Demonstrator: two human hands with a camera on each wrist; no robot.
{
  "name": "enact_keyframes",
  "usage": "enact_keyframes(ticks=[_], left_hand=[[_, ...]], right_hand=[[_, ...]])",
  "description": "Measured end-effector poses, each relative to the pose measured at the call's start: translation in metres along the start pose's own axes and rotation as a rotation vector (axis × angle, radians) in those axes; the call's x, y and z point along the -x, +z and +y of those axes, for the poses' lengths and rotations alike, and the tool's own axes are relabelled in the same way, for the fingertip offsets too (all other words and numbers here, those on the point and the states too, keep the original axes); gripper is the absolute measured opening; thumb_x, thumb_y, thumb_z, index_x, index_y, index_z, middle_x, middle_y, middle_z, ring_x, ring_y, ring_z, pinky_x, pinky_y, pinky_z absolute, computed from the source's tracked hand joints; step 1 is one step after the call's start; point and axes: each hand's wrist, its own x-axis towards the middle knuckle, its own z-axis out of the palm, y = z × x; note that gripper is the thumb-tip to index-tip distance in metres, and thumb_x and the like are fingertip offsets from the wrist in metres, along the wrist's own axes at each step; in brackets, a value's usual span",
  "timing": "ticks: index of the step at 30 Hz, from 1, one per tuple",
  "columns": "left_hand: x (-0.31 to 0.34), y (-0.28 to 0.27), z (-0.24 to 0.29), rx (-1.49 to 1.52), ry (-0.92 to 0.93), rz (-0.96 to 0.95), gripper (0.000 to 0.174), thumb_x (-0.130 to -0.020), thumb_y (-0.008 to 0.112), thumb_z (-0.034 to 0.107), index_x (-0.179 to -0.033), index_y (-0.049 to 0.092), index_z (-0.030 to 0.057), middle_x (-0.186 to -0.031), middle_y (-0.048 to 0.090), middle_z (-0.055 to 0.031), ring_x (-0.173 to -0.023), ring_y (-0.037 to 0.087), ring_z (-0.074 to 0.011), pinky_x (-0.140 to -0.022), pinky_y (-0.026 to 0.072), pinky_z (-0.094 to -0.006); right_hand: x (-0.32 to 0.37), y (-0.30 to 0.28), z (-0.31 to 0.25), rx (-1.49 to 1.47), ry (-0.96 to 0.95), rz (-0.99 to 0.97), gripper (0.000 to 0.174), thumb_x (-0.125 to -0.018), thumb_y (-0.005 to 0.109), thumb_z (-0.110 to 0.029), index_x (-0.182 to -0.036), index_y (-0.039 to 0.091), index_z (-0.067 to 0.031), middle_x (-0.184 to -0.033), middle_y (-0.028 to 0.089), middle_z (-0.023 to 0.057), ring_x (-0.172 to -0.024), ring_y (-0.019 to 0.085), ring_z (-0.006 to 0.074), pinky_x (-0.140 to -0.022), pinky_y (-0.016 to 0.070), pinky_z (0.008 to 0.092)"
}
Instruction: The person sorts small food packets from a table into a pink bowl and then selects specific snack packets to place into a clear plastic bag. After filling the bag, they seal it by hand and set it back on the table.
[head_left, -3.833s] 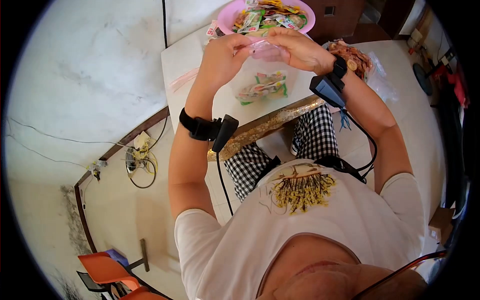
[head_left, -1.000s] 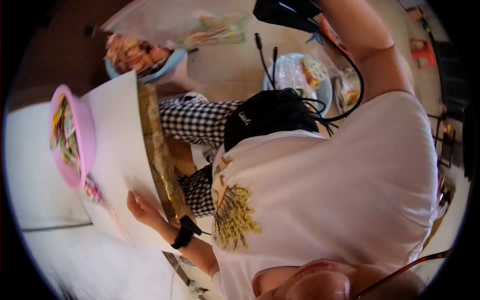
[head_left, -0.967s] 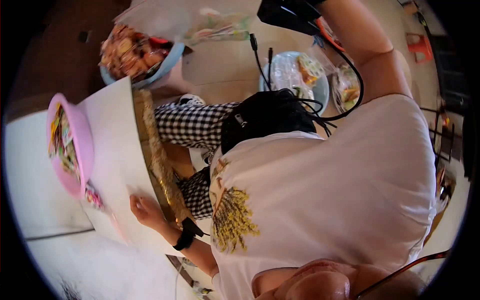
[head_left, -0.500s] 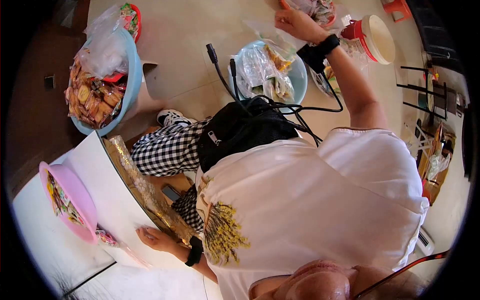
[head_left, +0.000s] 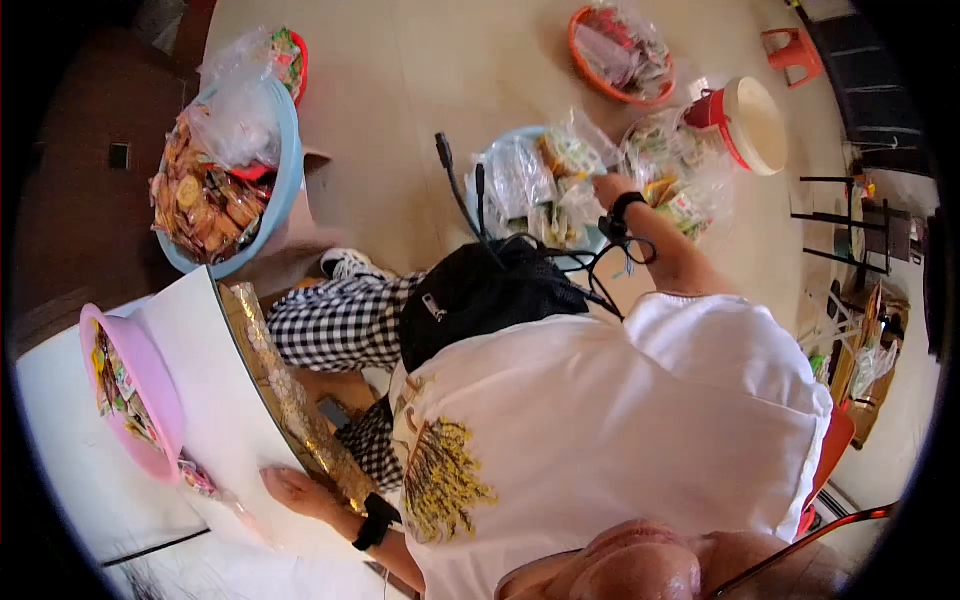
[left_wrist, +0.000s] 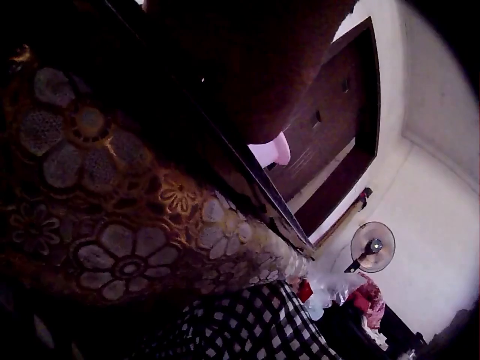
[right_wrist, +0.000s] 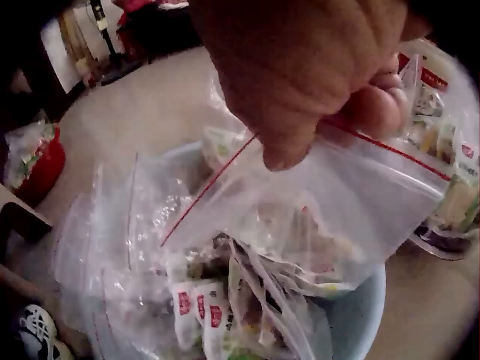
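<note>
In the right wrist view my right hand (right_wrist: 300,75) pinches the top edge of a clear zip-lock bag (right_wrist: 375,206) with a red strip along its mouth. Small green-and-white snack packets show through the plastic. The bag hangs within a light blue basin (right_wrist: 367,322), against several similar bags (right_wrist: 150,247) of packets. From the head view, the same hand reaches down at the basin's right side. My left hand (head_left: 298,492) rests on the white table (head_left: 205,375) near its front edge, fingers relaxed, holding nothing; the left wrist view shows it only as a dark shape.
A pink basin (head_left: 160,400) of snack packets stands on the table. Left of my legs is a blue tub (head_left: 285,190) of brown packaged food. An orange basket (head_left: 600,90), a white bucket (head_left: 760,125) and more bags (head_left: 680,160) sit on the floor. Cables (head_left: 600,270) hang at my waist.
Earlier both hands held the bag's mouth over the table. My right hand has carried it rightward and lowered it into the blue basin; my left hand has dropped to the table. The head has turned right.
</note>
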Motion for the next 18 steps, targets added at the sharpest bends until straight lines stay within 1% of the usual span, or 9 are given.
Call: enact_keyframes(ticks=[3, 5, 7, 8, 10, 11, 14, 15, 18], left_hand=[[-0.005, 0.004, 0.013, -0.054, 0.047, 0.012, 0.031, -0.098, 0.049, 0.019, -0.109, 0.057, -0.0084, -0.120, 0.057, -0.0232, -0.112, 0.054, -0.0380, -0.096, 0.0433, -0.0448], [-0.005, 0.002, 0.009, -0.104, 0.099, 0.022, 0.031, -0.098, 0.049, 0.019, -0.109, 0.057, -0.0087, -0.120, 0.056, -0.0233, -0.113, 0.054, -0.0379, -0.096, 0.0436, -0.0447], [-0.002, 0.002, 0.017, -0.034, 0.023, 0.035, 0.026, -0.096, 0.051, 0.014, -0.109, 0.057, -0.0080, -0.121, 0.056, -0.0231, -0.114, 0.053, -0.0373, -0.097, 0.0433, -0.0436], [-0.002, 0.007, 0.014, -0.027, -0.014, 0.066, 0.024, -0.094, 0.053, 0.011, -0.110, 0.058, -0.0067, -0.122, 0.056, -0.0230, -0.114, 0.053, -0.0377, -0.098, 0.0427, -0.0435], [0.004, 0.014, 0.004, -0.039, -0.090, 0.072, 0.023, -0.092, 0.054, 0.009, -0.108, 0.059, -0.0055, -0.121, 0.057, -0.0241, -0.114, 0.053, -0.0392, -0.099, 0.0415, -0.0449], [0.006, 0.016, -0.001, -0.048, 0.004, 0.107, 0.022, -0.090, 0.053, 0.007, -0.107, 0.059, -0.0060, -0.119, 0.058, -0.0247, -0.113, 0.054, -0.0400, -0.098, 0.0417, -0.0461], [-0.007, 0.009, 0.027, -0.017, 0.019, 0.117, 0.020, -0.081, 0.054, 0.005, -0.100, 0.058, -0.0034, -0.110, 0.059, -0.0275, -0.107, 0.054, -0.0448, -0.094, 0.0423, -0.0487], [-0.007, 0.013, 0.027, 0.087, -0.026, 0.165, 0.021, -0.080, 0.055, 0.005, -0.099, 0.059, -0.0025, -0.107, 0.060, -0.0259, -0.105, 0.054, -0.0445, -0.091, 0.0428, -0.0494], [-0.008, 0.007, 0.031, 0.012, -0.070, 0.157, 0.021, -0.078, 0.060, 0.006, -0.098, 0.061, 0.0002, -0.110, 0.061, -0.0228, -0.105, 0.056, -0.0404, -0.092, 0.0427, -0.0471]], right_hand=[[0.010, -0.009, 0.018, 0.065, -0.108, -0.023, 0.019, -0.081, 0.055, -0.022, -0.089, 0.065, -0.0076, -0.089, 0.066, 0.0199, -0.086, 0.063, 0.0386, -0.075, 0.0499, 0.0472], [0.015, -0.015, 0.024, 0.203, -0.150, -0.193, 0.023, -0.080, 0.054, -0.014, -0.095, 0.068, -0.0040, -0.096, 0.067, 0.0223, -0.092, 0.065, 0.0388, -0.081, 0.0522, 0.0453], [0.002, 0.014, 0.044, 0.184, -0.190, -0.128, 0.027, -0.076, 0.060, -0.021, -0.088, 0.068, 0.0024, -0.090, 0.067, 0.0235, -0.087, 0.065, 0.0371, -0.076, 0.0524, 0.0465], [0.011, 0.007, 0.038, 0.104, -0.056, -0.058, 0.026, -0.079, 0.056, -0.019, -0.089, 0.069, 0.0020, -0.092, 0.067, 0.0250, -0.090, 0.065, 0.0374, -0.080, 0.0518, 0.0465], [-0.018, 0.035, 0.061, 0.046, 0.060, -0.159, 0.042, -0.079, 0.059, -0.022, -0.114, 0.059, 0.0021, -0.108, 0.062, 0.0281, -0.100, 0.062, 0.0397, -0.086, 0.0485, 0.0481], [-0.026, 0.033, 0.062, 0.091, 0.039, -0.179, 0.041, -0.079, 0.060, -0.021, -0.113, 0.059, 0.0019, -0.107, 0.063, 0.0272, -0.099, 0.062, 0.0394, -0.085, 0.0485, 0.0480], [-0.054, -0.007, 0.055, 0.258, -0.069, -0.127, 0.036, -0.078, 0.062, -0.019, -0.108, 0.060, 0.0011, -0.104, 0.064, 0.0243, -0.097, 0.062, 0.0388, -0.084, 0.0484, 0.0475], [-0.069, -0.029, 0.054, 0.302, -0.105, -0.087, 0.035, -0.078, 0.062, -0.018, -0.107, 0.060, 0.0008, -0.103, 0.064, 0.0234, -0.096, 0.062, 0.0386, -0.084, 0.0484, 0.0474], [-0.133, -0.121, 0.019, 0.385, -0.286, 0.133, 0.031, -0.077, 0.064, -0.015, -0.103, 0.061, 0.0000, -0.101, 0.065, 0.0205, -0.094, 0.061, 0.0379, -0.083, 0.0483, 0.0470]])
